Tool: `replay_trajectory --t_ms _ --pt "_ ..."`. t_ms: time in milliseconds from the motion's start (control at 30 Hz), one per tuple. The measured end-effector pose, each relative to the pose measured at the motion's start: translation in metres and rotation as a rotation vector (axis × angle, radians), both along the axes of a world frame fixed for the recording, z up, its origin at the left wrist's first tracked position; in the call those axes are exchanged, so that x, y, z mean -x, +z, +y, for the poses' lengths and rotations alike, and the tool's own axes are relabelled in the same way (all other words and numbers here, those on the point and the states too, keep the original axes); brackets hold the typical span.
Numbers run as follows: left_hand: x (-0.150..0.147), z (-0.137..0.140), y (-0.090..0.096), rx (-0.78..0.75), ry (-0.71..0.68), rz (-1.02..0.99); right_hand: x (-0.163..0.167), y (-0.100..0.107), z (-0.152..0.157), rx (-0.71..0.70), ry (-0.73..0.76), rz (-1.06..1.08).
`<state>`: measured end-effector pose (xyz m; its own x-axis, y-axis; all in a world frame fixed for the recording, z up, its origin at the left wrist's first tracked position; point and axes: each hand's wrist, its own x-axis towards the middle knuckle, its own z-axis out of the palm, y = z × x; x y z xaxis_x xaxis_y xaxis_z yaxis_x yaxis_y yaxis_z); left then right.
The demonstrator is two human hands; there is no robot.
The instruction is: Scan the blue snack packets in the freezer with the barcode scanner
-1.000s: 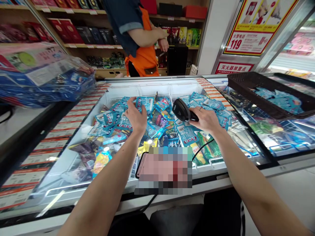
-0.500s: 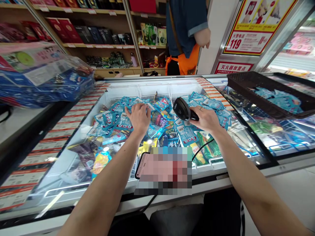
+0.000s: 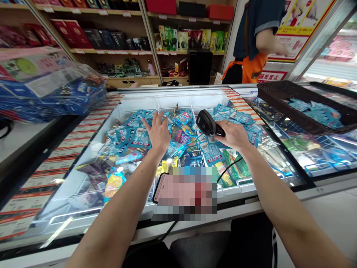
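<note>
My right hand (image 3: 232, 134) is wrapped round the handle of a black barcode scanner (image 3: 205, 123), whose head points left over the packets. Its cable (image 3: 229, 168) trails below toward the phone. Fingers spread, my left hand (image 3: 158, 130) rests on or just over a heap of blue ice-cream wrappers (image 3: 141, 138); whether it touches them I cannot tell. More blue packets (image 3: 212, 150) lie under the scanner, on the right side of a white wire divider. All these lie in a chest freezer (image 3: 134, 97). A phone (image 3: 159, 190), mostly pixelated, lies at the front edge.
A brown basket (image 3: 295, 123) with blue packets stands on the freezer at the right. Wrapped boxes (image 3: 52, 87) are stacked at the left, beside a strip of price labels (image 3: 64, 149). Behind are stocked shelves (image 3: 117, 52) and a person in an orange apron (image 3: 251, 69).
My left hand's fingers have stretched and spread wider. The right hand and scanner have stayed put. The person behind has moved right, uncovering a black box-like object and more shelf goods.
</note>
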<state>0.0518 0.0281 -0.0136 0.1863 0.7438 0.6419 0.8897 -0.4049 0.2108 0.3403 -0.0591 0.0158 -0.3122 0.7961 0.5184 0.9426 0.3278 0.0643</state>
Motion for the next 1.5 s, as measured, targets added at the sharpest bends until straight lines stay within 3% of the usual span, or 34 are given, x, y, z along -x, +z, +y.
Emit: replay_trajectory --t_ms 133,333,600,967,1233,1500 --pt "-0.004 0.001 0.003 -0.035 -0.183 0.033 0.0 0.0 0.0 -0.006 0.003 0.002" --pt "-0.01 -0.001 0.006 0.074 -0.459 0.084 0.0 -0.001 0.002 -0.015 -0.039 0.02" --pt "-0.018 -0.006 0.015 0.296 -0.498 0.048 -0.004 0.002 0.002 -0.089 -0.264 0.135" --pt "-0.027 -0.02 0.012 0.311 -0.631 0.334 -0.001 0.001 0.001 -0.033 -0.239 0.102" --pt "-0.025 -0.018 0.011 0.163 -0.521 0.301 0.0 0.0 0.002 -0.05 -0.246 0.097" --pt "-0.026 -0.018 0.011 0.209 -0.419 0.262 0.001 0.0 0.001 -0.045 -0.223 0.098"
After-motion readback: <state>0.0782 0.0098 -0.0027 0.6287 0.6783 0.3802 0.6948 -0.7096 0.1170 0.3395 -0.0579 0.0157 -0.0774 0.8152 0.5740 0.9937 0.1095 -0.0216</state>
